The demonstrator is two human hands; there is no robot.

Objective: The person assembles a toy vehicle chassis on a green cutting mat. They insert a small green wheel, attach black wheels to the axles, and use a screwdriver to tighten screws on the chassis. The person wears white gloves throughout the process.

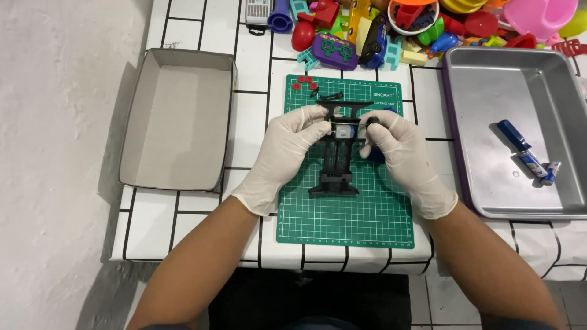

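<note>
Both hands, left hand [292,146] and right hand [400,153], grasping black chassis [338,153]; metal tray [489,79] holds screwdriver [520,146]; cardboard box [177,122].

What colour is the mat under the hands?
The mat is green with a pale grid of lines, seen clearly in the head view.

An empty grey cardboard box [177,119] is set at the left of the white tiled table [251,73]. A shallow metal tray [489,67] is placed at the right, and a blue-handled screwdriver [520,146] is laid inside it. A heap of colourful plastic toys [391,27] is piled along the far edge. Small red wheels [304,82] are scattered on the green cutting mat [345,217].
</note>
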